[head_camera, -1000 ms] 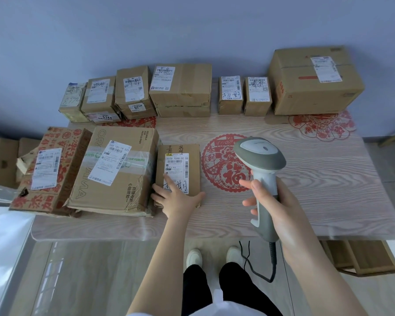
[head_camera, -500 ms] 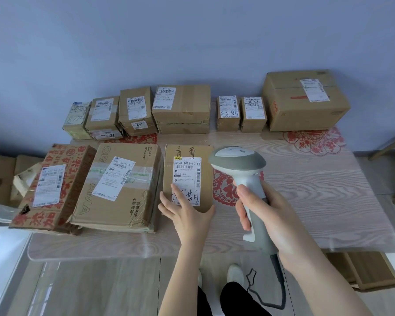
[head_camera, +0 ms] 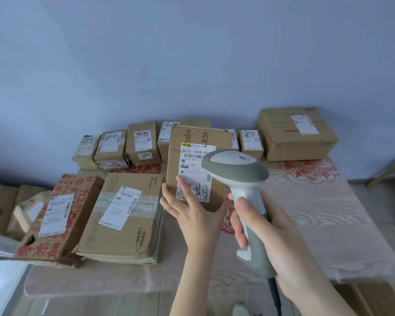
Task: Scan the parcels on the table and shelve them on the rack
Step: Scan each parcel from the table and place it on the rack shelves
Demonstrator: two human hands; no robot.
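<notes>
Now left hand grips small parcel tilted up off counter, label facing me; right hand clenches barcode scanner just beside, aiming at barcode.

The left hand is gripping a small cardboard parcel by its lower edge, tilting it up with the white label facing the camera. The right hand is clutching a grey barcode scanner, its head overlapping the label's right side. More parcels are lying on the wooden table.
</notes>
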